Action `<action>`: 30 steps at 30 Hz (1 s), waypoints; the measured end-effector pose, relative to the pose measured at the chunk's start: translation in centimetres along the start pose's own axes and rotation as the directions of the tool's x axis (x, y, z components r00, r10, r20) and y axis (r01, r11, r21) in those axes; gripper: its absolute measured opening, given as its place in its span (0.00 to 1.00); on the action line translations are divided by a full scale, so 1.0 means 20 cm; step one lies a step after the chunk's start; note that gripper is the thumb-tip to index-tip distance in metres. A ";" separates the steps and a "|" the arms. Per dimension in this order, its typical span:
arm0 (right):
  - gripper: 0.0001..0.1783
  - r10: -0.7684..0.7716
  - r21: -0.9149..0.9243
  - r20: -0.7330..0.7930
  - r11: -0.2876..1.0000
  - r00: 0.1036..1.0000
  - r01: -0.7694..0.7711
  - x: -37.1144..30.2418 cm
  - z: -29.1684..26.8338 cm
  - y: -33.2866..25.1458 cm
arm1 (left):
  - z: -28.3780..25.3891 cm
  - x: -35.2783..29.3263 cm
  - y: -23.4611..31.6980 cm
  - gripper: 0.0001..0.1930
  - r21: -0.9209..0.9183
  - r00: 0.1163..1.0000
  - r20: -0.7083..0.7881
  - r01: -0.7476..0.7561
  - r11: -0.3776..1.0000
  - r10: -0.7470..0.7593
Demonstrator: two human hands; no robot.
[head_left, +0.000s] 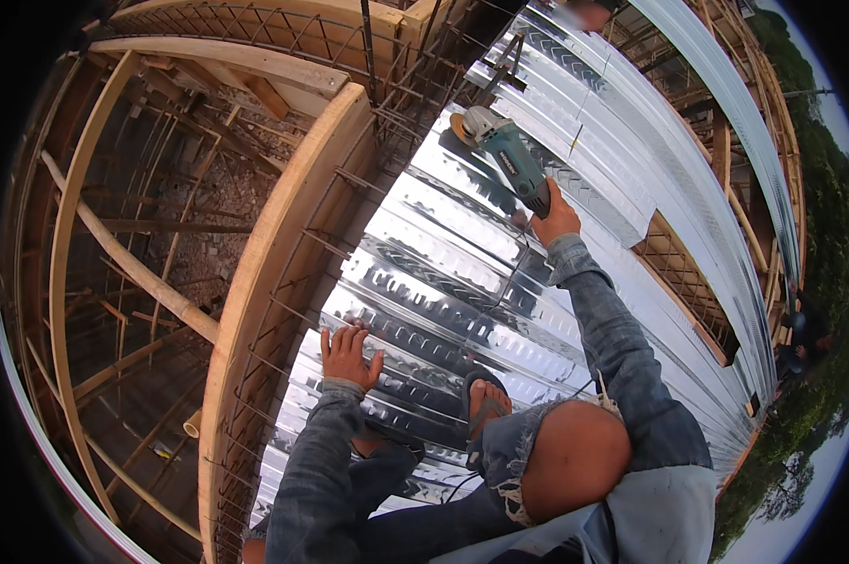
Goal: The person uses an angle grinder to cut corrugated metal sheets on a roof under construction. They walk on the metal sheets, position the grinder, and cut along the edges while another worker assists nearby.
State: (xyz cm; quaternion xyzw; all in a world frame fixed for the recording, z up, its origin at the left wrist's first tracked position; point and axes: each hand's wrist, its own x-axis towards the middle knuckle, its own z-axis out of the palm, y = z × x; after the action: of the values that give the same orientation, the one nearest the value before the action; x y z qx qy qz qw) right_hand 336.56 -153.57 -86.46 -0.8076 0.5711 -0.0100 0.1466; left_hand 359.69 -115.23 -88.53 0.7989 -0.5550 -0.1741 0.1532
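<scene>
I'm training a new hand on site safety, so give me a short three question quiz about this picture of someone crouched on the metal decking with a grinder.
1. True or false: the right hand grips the angle grinder by the rear of its body.
2. What does the left hand rest on? A) the wooden beam B) the ribbed metal decking C) the rebar cage
3. Fill in: the foot near the bent knee wears an open ____.

Key:
1. True.
2. B; its fingers lie spread flat on the sheet, beside the rebar cage and curved wooden beam.
3. Sandal.
</scene>
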 end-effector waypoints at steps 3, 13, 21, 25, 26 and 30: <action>0.43 -0.032 0.238 -0.041 0.970 0.999 0.041 -0.10 0.00 -0.01 | 0.00 0.01 -0.01 0.22 0.011 0.999 -0.048 -0.001 1.000 0.001; 0.28 0.084 0.780 0.282 0.560 0.956 -0.279 -0.38 -0.11 -0.11 | -0.01 0.02 0.00 0.20 0.021 0.999 -0.032 -0.003 1.000 0.004; 0.23 0.149 0.816 0.512 0.222 0.846 -0.533 -0.39 -0.14 -0.31 | 0.00 0.01 0.01 0.20 0.034 0.998 -0.054 -0.014 0.999 0.016; 0.23 0.201 0.827 0.463 0.254 0.864 -0.502 -0.32 -0.06 -0.38 | 0.01 0.01 0.01 0.20 0.026 0.998 -0.054 -0.012 1.000 0.013; 0.23 0.219 0.833 0.446 0.253 0.868 -0.492 -0.31 -0.04 -0.40 | 0.01 0.01 0.00 0.20 0.027 0.998 -0.066 -0.020 0.999 0.022; 0.22 0.266 0.843 0.386 0.288 0.883 -0.455 -0.28 0.02 -0.46 | 0.01 0.01 0.00 0.19 0.022 0.999 -0.049 -0.015 1.000 0.016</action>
State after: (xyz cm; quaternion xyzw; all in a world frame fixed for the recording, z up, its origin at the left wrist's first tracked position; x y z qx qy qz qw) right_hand 343.14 -145.47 -83.62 -0.4353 0.6201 -0.2210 0.6141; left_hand 359.74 -115.37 -88.76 0.8003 -0.5589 -0.1471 0.1596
